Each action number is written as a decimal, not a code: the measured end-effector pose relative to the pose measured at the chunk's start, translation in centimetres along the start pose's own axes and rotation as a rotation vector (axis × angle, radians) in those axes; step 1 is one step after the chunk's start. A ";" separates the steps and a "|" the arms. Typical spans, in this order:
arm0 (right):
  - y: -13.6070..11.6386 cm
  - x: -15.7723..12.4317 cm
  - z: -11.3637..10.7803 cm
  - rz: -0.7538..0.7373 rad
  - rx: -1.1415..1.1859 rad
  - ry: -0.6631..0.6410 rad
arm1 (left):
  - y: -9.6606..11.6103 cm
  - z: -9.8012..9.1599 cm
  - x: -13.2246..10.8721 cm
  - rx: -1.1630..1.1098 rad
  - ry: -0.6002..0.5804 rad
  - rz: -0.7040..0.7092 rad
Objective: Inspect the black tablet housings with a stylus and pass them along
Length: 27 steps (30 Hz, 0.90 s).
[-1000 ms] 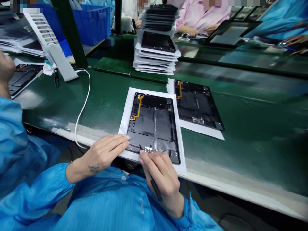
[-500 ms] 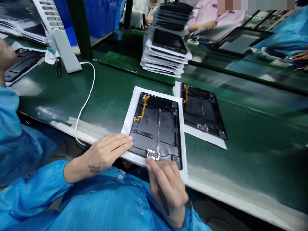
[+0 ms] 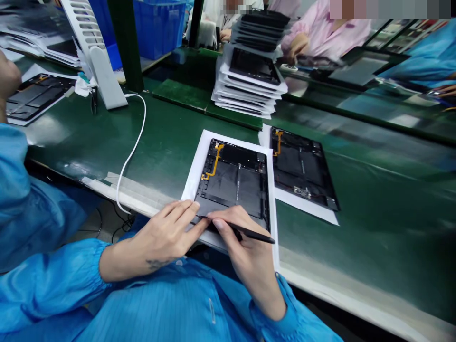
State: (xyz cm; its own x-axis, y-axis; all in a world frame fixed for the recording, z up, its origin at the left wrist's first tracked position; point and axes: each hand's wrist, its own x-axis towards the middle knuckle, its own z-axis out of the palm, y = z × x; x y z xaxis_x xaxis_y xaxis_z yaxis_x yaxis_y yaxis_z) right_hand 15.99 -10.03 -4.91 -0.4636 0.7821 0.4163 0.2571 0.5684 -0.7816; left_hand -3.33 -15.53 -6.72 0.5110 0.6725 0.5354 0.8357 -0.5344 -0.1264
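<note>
An open black tablet-like device [image 3: 233, 183] with an orange ribbon cable [image 3: 215, 163] lies on a white sheet [image 3: 194, 178] at the front edge of the green table. My left hand [image 3: 167, 232] rests on the device's lower left corner, fingers stretched out, holding nothing. Over its lower edge, my right hand [image 3: 249, 247] grips a thin black tool [image 3: 251, 232], with the tip near my left hand's fingers. The small circuit board at that edge is hidden behind my right hand.
A second open device [image 3: 302, 166] lies to the right. Behind stands a tall stack of sheets and panels [image 3: 249, 80]. At the left are a white stand [image 3: 103, 71], its white cable [image 3: 133, 152] and a co-worker's hand [image 3: 9, 78]. Other people sit across the table.
My right hand has moved up and left from the circuit board, and the black tool has swung from the palm to between the fingers. My left thumb now reaches toward the right fingertips.
</note>
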 end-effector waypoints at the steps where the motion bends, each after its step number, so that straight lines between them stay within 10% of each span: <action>1: 0.0 0.1 0.1 -0.006 -0.005 -0.010 | 0.1 0.0 0.0 0.006 0.001 0.003; 17: 0.0 0.7 0.0 -0.113 -0.065 -0.150 | -2.3 -0.3 -0.5 -0.171 0.119 0.088; 27: 0.6 -2.1 -2.7 0.027 -0.084 -0.008 | -1.6 -0.6 0.1 -0.129 0.109 0.051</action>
State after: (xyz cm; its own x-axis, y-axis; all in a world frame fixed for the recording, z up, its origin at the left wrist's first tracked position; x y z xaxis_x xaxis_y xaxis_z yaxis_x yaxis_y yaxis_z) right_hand 19.41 -10.61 -4.96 -0.4621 0.7957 0.3916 0.3398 0.5667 -0.7505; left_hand -4.71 -14.94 -6.01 0.5215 0.5868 0.6194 0.7728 -0.6326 -0.0514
